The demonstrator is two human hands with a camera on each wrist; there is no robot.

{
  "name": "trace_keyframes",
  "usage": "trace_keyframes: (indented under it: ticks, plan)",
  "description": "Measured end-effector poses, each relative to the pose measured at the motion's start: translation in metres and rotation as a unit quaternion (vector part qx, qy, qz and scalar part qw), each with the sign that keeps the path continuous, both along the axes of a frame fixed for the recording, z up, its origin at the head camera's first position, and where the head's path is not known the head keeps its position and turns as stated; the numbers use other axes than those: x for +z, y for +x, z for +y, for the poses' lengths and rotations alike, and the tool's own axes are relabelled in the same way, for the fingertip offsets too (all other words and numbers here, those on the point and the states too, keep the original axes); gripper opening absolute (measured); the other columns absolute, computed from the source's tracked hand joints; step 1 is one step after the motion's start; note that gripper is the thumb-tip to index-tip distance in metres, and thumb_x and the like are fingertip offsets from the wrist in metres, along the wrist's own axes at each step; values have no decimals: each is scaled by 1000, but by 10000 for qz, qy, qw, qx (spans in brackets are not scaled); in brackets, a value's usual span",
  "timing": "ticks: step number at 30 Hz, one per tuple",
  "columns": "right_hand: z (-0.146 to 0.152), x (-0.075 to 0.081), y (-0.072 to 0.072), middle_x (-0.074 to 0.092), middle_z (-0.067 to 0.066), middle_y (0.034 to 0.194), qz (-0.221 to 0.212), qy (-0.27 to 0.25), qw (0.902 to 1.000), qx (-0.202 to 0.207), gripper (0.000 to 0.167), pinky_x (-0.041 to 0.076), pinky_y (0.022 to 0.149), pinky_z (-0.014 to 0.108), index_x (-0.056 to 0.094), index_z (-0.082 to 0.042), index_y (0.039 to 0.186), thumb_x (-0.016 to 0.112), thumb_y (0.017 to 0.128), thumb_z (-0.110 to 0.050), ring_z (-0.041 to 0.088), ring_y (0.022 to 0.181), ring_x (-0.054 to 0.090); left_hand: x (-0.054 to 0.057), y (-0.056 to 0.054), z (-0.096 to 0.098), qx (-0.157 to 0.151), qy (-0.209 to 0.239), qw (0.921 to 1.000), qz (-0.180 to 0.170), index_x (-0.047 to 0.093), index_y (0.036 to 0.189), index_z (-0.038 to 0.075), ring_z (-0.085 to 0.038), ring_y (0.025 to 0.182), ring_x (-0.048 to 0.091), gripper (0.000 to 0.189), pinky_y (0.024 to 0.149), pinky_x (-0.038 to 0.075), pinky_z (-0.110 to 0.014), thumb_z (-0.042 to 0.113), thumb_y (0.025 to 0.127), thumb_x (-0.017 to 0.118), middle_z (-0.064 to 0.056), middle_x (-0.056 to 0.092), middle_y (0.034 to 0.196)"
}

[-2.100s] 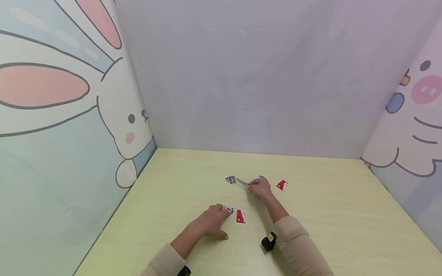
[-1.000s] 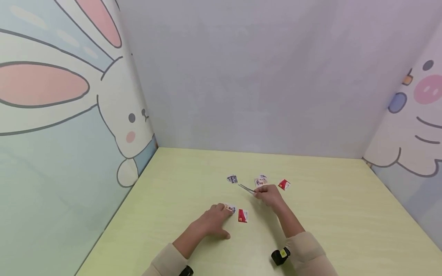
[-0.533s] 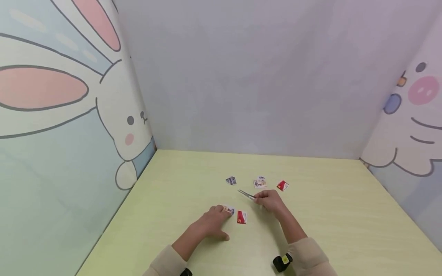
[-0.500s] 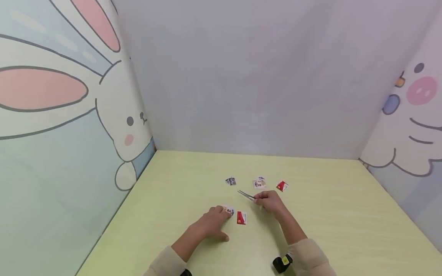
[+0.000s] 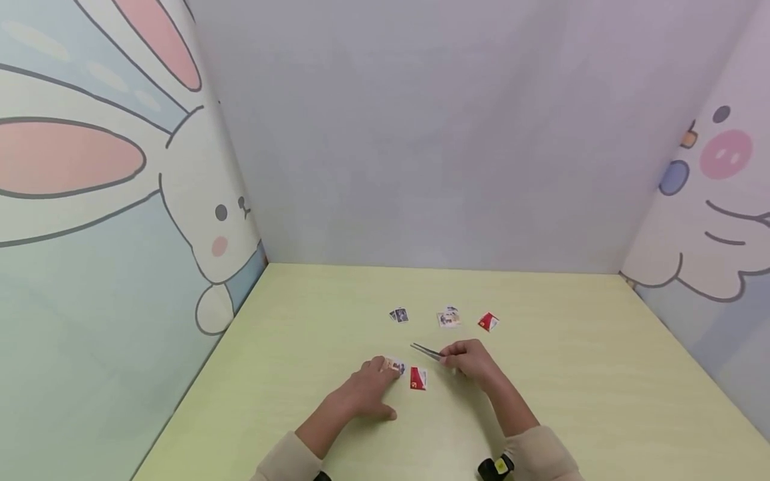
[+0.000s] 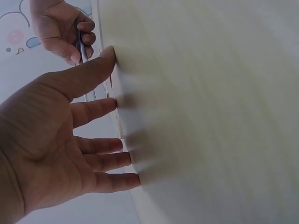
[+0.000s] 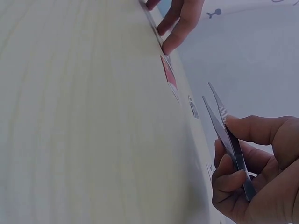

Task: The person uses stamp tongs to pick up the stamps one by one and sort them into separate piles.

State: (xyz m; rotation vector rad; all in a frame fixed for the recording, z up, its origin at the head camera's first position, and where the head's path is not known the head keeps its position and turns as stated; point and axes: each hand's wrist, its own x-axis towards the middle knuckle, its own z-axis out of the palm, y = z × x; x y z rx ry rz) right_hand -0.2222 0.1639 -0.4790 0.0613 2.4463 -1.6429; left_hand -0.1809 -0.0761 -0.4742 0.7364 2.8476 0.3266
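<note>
My right hand (image 5: 472, 362) pinches a pair of metal tweezers (image 5: 426, 350) between thumb and fingers. In the right wrist view the tweezers (image 7: 229, 135) have their tips apart, with nothing between them, raised off the table. My left hand (image 5: 363, 389) lies spread, its fingertips resting on the table and on a small colourful printed card (image 5: 395, 365), partly covered by the fingers. Just right of that card lies a red and white card (image 5: 418, 378). In the left wrist view the left fingers (image 6: 98, 109) are straight, tips touching the surface.
Farther back on the pale yellow table (image 5: 337, 287) lie overlapping dark picture cards (image 5: 400, 314), a pale group of colourful cards (image 5: 448, 318) and red and white cards (image 5: 488, 321). A grey back wall (image 5: 421, 147) and cartoon-printed side panels (image 5: 72, 300) enclose the table.
My right hand has drawn the tweezers back toward me, away from the dark picture cards, and the tips now stand apart. The left hand has stayed in place.
</note>
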Motion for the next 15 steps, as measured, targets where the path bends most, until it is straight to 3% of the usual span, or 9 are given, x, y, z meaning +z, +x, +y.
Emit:
trace_keyframes:
  ticks: [15]
  plan:
    - [3,-1,7,57,4,73,-32,161,9995,267,8,33,52,27,70,-2,89,68,81,-2,19,60,43,-1,-3,-2,-117,79,9999,-11,50,134,17,-29,120,41,73,92,41,-45,41,72,78,-10,44,132]
